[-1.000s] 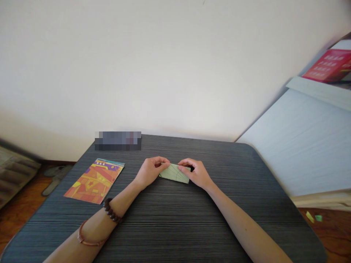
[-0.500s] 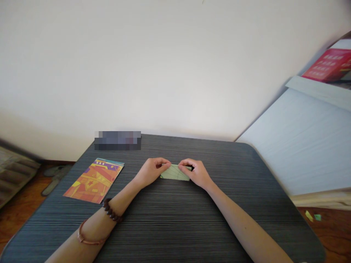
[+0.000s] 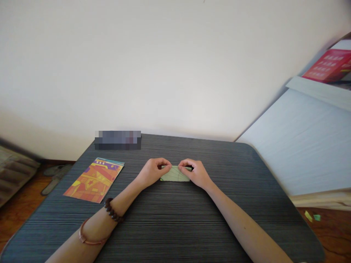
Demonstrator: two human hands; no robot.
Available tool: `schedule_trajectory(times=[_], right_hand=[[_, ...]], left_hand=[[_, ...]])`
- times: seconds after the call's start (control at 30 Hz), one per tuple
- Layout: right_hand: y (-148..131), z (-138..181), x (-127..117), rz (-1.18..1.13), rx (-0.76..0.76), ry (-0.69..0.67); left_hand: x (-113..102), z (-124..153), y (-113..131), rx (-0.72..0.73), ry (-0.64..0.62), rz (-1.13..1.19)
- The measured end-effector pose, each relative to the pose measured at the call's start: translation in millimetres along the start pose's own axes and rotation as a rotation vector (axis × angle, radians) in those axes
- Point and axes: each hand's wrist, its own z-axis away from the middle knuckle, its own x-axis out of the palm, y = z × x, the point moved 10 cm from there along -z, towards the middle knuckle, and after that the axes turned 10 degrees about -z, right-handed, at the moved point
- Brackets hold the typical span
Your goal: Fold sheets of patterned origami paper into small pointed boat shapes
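Note:
A small strip of pale green folded paper [image 3: 175, 174] with faint lines lies at the middle of the dark table, in the head view. My left hand [image 3: 153, 172] pinches its upper edge between thumb and forefinger, left of centre. On the same edge my right hand [image 3: 196, 173] grips with thumb and forefinger, a little way to the right. Both pairs of fingertips cover parts of the paper's top edge and its ends.
On the left of the table [image 3: 170, 226] lies a stack of colourful patterned sheets [image 3: 94, 180]. A pixelated object [image 3: 117, 140] sits at the back left, by the wall. To the right stands a white cabinet [image 3: 307, 138] with a red box [image 3: 326, 65] on it.
The paper's visible face has shifted very slightly down between my fingers. My left hand has moved a touch; the right stays almost in place.

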Motion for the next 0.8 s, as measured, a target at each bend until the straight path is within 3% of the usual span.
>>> schedule_trajectory(times=[0.8], right_hand=[[-11,0,11,0.002,-0.037,-0.062]], left_hand=[[6,1,16,0.043,-0.028,-0.035]])
